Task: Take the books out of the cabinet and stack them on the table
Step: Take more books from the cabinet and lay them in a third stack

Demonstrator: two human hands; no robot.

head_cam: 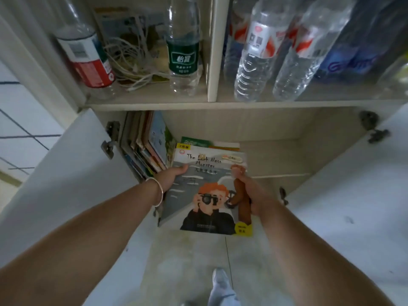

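A picture book titled "The Loch Ness Monster" (205,191) lies flat between both hands, in front of the low cabinet compartment (276,155). My left hand (173,176) grips its left edge, thumb on the cover. Along the right edge, my right hand (254,195) holds it with the thumb on top. More thin books (212,143) lie flat under its far end inside the compartment. A row of upright books (143,146) leans against the compartment's left wall. The table is not in view.
Both white cabinet doors stand open, the left door (66,173) and the right door (353,184) flanking my arms. The shelf above carries water bottles (254,58), a green-labelled bottle (183,51), a red-labelled bottle (88,60) and tangled white cables (132,60). My foot (220,286) stands on the floor below.
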